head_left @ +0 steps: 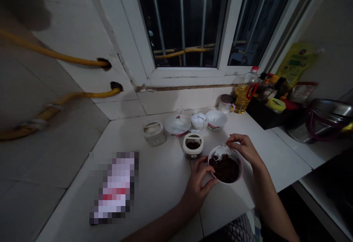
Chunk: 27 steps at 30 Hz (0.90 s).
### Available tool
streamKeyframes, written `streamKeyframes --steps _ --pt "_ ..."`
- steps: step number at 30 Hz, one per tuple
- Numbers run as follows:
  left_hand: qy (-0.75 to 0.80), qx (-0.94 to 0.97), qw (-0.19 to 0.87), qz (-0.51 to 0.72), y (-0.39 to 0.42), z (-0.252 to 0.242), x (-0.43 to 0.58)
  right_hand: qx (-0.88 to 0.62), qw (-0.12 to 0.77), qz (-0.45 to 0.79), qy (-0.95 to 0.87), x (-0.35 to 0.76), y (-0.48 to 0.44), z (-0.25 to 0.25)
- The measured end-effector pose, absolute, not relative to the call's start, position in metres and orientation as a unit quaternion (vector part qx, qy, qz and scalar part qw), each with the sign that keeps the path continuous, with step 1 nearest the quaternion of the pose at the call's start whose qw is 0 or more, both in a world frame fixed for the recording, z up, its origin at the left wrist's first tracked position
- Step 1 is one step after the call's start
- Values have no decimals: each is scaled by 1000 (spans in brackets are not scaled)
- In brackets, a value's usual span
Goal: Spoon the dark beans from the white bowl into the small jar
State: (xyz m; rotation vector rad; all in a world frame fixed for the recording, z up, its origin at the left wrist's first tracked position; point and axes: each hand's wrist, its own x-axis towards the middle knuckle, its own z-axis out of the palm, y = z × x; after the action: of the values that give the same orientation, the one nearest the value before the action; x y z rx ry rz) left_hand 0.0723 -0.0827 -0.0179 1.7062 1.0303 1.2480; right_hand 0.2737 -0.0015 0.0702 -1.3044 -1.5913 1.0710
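A white bowl [240, 157] with a pinkish outside stands near the counter's front edge, holding a dark reddish-brown, lumpy food [226, 168]. My left hand [201, 176] grips the bowl's left side, thumb low and fingers at the rim. At the far rim, my right hand [244, 148] pinches the handle of a pale spoon [220, 152], whose head rests in the dark food. Just behind the bowl sits a lidded seasoning box [193, 146] with dark contents showing through its top.
Behind are another seasoning box [154, 133], white bowls [178, 125] and a lidded jar [226, 104]. An oil bottle [244, 95] and condiments stand at the back right, near a metal pot [328, 119]. A blurred-out object [114, 188] lies left on the white counter [160, 198].
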Motion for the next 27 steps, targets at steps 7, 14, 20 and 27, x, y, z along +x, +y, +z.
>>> streamKeyframes --steps 7,14,20,27 --pt "401 672 383 491 -83 -14 71 -521 427 458 -580 277 2 70" --pt "407 668 384 491 -83 -15 72 -524 420 464 -577 277 5 66" --pt "405 662 386 498 -83 -16 73 -533 417 478 -560 278 5 67" --pt "408 669 380 491 -83 -14 72 -500 495 464 -538 270 7 69"
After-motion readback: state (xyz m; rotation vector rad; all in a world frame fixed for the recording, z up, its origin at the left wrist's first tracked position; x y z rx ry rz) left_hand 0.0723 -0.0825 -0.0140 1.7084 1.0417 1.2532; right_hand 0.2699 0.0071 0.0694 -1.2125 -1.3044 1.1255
